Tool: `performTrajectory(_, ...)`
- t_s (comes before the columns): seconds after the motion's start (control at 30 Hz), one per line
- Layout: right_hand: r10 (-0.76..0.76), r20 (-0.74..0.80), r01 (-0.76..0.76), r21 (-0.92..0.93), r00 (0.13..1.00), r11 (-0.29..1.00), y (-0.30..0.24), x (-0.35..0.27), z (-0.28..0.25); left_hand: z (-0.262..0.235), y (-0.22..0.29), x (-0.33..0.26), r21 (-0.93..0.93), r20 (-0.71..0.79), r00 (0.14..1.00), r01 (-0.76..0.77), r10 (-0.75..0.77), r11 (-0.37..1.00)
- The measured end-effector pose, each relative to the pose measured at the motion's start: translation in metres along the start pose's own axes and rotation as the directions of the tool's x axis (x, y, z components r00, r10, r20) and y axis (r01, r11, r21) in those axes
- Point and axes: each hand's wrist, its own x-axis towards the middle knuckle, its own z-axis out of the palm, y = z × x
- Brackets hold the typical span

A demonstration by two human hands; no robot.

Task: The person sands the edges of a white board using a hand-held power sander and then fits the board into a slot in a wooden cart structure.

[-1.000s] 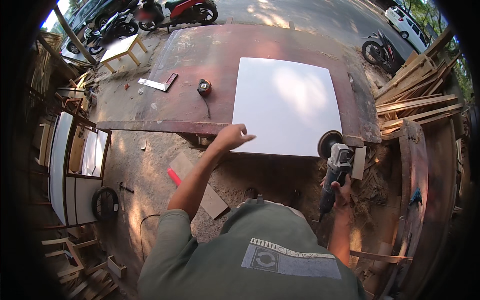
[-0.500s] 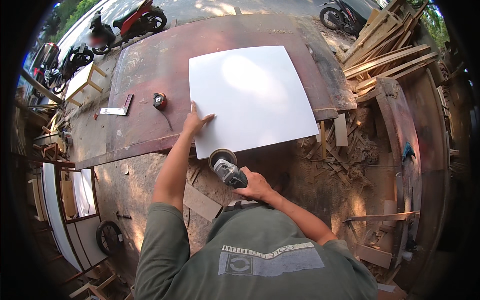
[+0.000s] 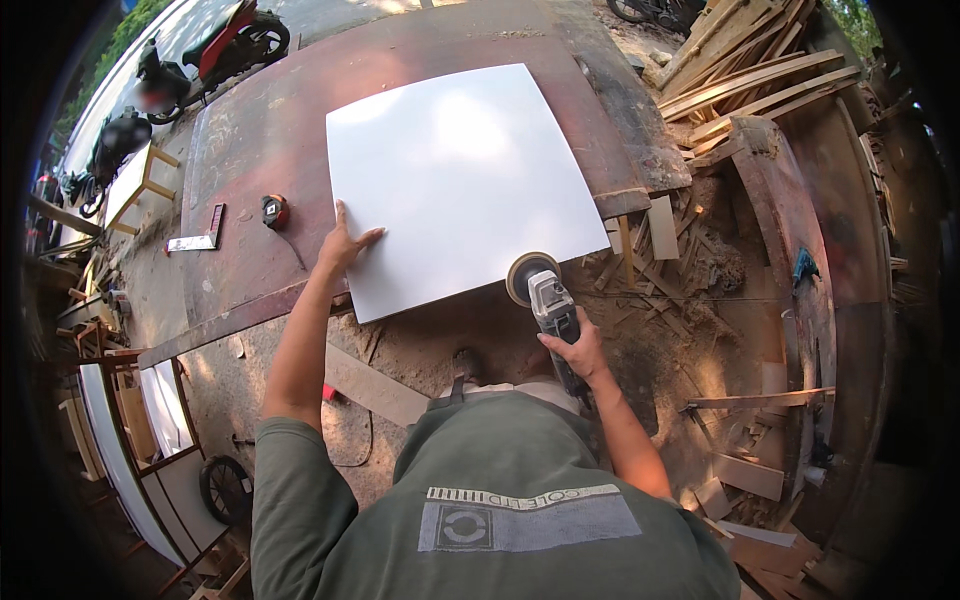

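Observation:
A large white panel [image 3: 460,200] lies flat on the dark reddish worktable [image 3: 270,140], its near edge overhanging the table. On the panel's left edge rests my left hand [image 3: 346,245], thumb and fingers spread. My right hand [image 3: 583,350] is wrapped round the body of an angle grinder [image 3: 552,305] with a round disc [image 3: 528,275] at its head. That disc is at the near edge of the panel, toward its right half; whether it touches cannot be told. To the left on the table lie a tape measure [image 3: 274,211] and a small try square [image 3: 200,238].
A heap of wood strips [image 3: 750,85] rises at the far right, with offcuts [image 3: 690,240] below it. A long, worn wooden piece [image 3: 795,260] stands on my right. White framed furniture [image 3: 150,450] and a wheel [image 3: 226,490] are at the lower left; motorcycles [image 3: 235,45] are parked beyond the table.
My right hand has carried the grinder rightward along the panel's near edge, from near its left corner. The whole view has shifted slightly; my left hand stays on the panel's left edge.

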Motion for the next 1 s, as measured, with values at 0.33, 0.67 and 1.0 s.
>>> performTrajectory(0.33,0.112,-0.183,-0.073,0.207,0.977,0.976,0.049,0.025,-0.086,0.001,-0.008,0.010,-0.028,0.003,0.999,-0.035,0.036,0.999)
performTrajectory(0.67,-0.005,-0.093,0.013,0.086,0.996,0.996,0.017,0.014,-0.036,-0.004,0.000,0.000,-0.005,-0.006,1.000,-0.011,0.011,1.000)
performTrajectory(1.0,-0.036,0.056,0.036,0.005,0.998,0.999,0.011,-0.013,0.027,0.000,-0.013,0.012,-0.028,0.007,1.000,-0.013,0.014,1.000)
